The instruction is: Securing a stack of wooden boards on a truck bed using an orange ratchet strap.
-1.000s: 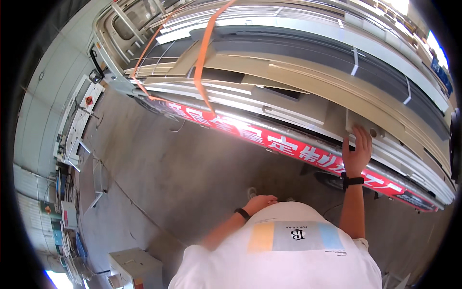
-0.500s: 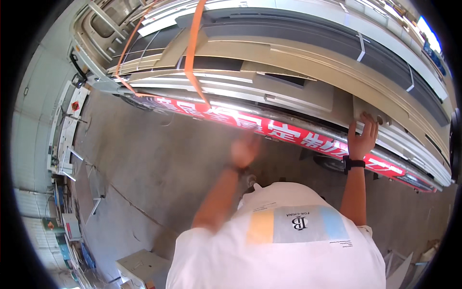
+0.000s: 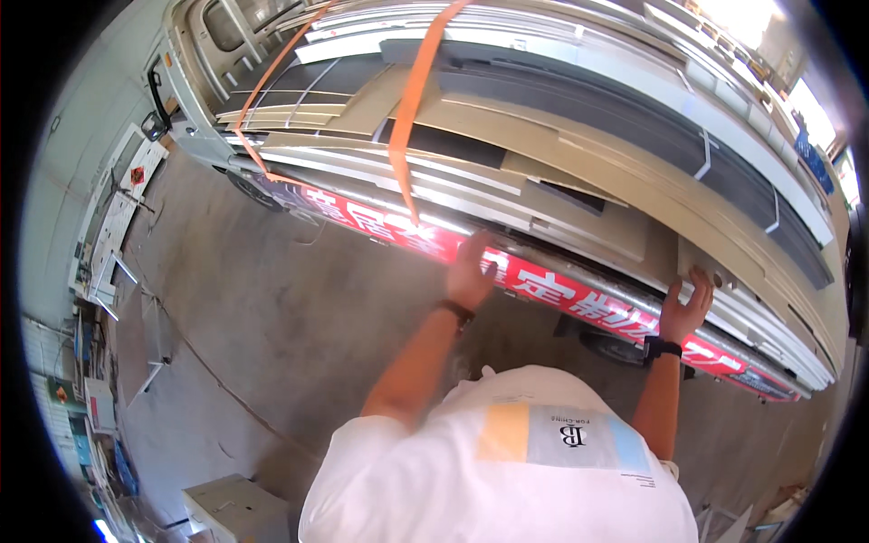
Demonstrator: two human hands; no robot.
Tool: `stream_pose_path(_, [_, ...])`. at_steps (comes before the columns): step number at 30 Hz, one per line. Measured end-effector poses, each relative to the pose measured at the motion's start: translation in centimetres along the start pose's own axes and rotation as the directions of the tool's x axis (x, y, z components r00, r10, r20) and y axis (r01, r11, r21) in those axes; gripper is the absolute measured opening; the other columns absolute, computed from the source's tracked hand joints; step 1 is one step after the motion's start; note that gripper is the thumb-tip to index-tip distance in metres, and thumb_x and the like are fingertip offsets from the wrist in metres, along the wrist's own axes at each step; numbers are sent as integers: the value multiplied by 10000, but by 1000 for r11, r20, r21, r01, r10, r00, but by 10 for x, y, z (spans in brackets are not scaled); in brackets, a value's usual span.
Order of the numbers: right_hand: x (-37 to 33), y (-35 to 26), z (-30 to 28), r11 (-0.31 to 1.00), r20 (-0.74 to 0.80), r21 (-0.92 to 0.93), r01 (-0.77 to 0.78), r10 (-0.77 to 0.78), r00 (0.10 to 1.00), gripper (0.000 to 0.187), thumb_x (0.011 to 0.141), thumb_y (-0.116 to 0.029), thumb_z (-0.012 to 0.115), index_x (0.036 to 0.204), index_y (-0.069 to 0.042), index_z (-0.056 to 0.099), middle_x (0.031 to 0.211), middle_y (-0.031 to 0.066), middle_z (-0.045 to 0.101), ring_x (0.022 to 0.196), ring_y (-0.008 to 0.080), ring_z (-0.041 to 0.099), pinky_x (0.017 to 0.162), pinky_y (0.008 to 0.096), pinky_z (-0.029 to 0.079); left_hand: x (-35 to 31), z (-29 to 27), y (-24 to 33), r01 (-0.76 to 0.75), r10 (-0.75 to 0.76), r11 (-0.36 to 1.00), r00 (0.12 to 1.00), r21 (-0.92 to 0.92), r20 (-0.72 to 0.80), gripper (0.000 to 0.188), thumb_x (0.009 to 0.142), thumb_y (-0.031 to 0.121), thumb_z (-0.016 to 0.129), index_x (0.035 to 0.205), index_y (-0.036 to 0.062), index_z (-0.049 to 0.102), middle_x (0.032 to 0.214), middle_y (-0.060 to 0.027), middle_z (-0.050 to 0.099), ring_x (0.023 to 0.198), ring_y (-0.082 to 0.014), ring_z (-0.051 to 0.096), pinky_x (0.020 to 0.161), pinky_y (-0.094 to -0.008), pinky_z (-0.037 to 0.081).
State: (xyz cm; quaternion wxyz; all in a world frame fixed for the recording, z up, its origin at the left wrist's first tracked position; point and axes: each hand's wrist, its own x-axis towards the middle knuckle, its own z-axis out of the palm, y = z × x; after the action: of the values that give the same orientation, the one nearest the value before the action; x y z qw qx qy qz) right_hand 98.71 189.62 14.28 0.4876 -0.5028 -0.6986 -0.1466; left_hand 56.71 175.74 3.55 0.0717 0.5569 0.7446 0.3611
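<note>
A flatbed truck carries a tall stack of long flat panels (image 3: 652, 176) in brown, grey and white. Along the bed's edge runs a metal side rail (image 3: 453, 224) above a red banner (image 3: 579, 303) with white lettering. My left hand (image 3: 471, 276) is at the rail and banner, fingers apart, holding nothing I can see. Farther right, my right hand (image 3: 686, 312) rests with fingers stretched up against the lower panels, close to a small round hole; its thumb stands apart. An orange strap (image 3: 412, 118) comes down over the load, left of my left hand.
The truck's pale cab (image 3: 195, 90) is at the upper left, with a wheel (image 3: 249, 188) below. White boards (image 3: 118, 208) line the left wall. A pale cabinet (image 3: 231, 511) stands on the concrete floor at lower left. A second orange strap (image 3: 262, 100) crosses the load.
My left hand, blurred below the banner before, has come up to the rail. My right hand stays at the lower panels. The view has shifted, moving the truck slightly right and down.
</note>
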Motion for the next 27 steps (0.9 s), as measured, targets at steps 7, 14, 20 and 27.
stream_pose_path(7, [-2,-2,10,999,11,7,37,-37,999,336,867,-50,720,1200,-49,669,1270,147,686,1237,383,612,1088,516,455,70,-66,-84,183,-337,938,671,-293,-660,633,883,104,703,1452,-35,463,1283,-227,629,1213,-409,609,1034,-469,484])
stream_pose_path(14, [-3,-1,6,998,35,-62,18,-15,999,303,904,-69,715,1203,-58,667,1299,142,683,1280,367,605,1105,496,452,70,-76,-74,305,-440,842,866,-446,-239,652,871,213,733,1448,42,482,1297,-178,613,1205,-363,607,1002,-414,491])
stream_pose_path(20, [-4,3,3,1000,28,1,10,-10,1000,306,888,-71,708,1186,-53,640,1286,174,654,1296,421,563,1100,551,432,49,-67,-48,222,-428,824,847,-522,-316,650,915,143,719,1500,-7,480,1413,-185,600,1315,-319,587,1084,-402,475])
stream_pose_path(27, [6,-9,3,1000,-16,17,-7,7,1000,309,840,-41,703,1141,-72,639,1237,157,675,1256,414,591,1078,534,449,9,-5,-1,-83,83,996,996,-37,19,537,935,219,687,1405,-6,557,1581,-218,454,1448,-398,457,1152,-498,444])
